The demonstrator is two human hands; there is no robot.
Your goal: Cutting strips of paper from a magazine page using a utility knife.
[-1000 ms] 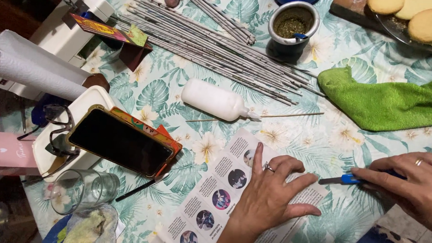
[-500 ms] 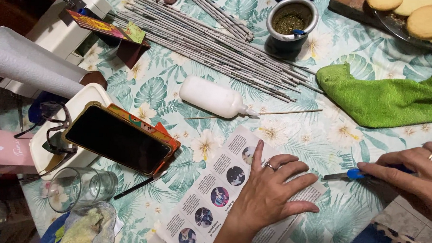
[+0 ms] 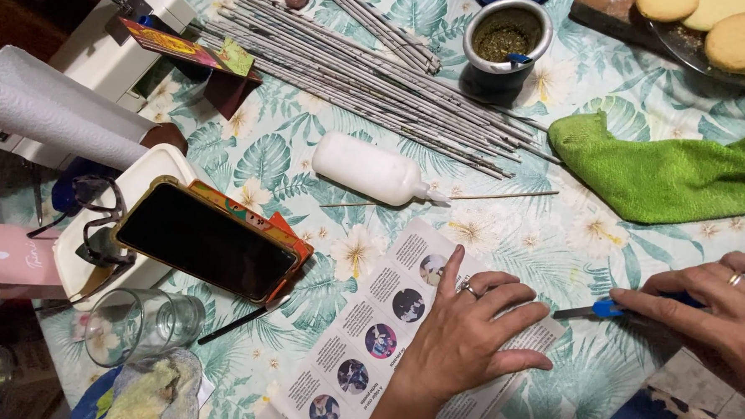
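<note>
Your left hand [image 3: 467, 339] lies flat at about 6 o'clock, palm down, fingers spread and pointing toward 2 o'clock, a ring on one finger. It presses on a printed sheet [image 3: 376, 327], a pale strip with a row of small round pictures and blocks of text, running from 7 o'clock up toward the centre of the surface [image 3: 291, 160].

Your right hand [image 3: 711, 316] comes in from 4 o'clock, knuckles up, also ringed, its fingers curled and closed over the handle of a blue utility knife [image 3: 607, 309]. The grey blade end points toward 9 o'clock and sits just beside the sheet's right edge and your left fingertips.

At 8 o'clock a clear glass [image 3: 137, 329] lies on its side, and above it a dark phone [image 3: 208, 240] leans on a white tray [image 3: 130, 195].

Near the centre a white glue bottle [image 3: 370, 169] lies on its side, nozzle toward 3 o'clock, with a thin wooden skewer [image 3: 499, 195] just past the tip. A green cloth [image 3: 676, 168] is bunched at 2 o'clock.

Farther off, toward 12 o'clock, lies a fan of rolled paper sticks [image 3: 378, 80], then a metal cup [image 3: 508, 39] filled with green herb.
</note>
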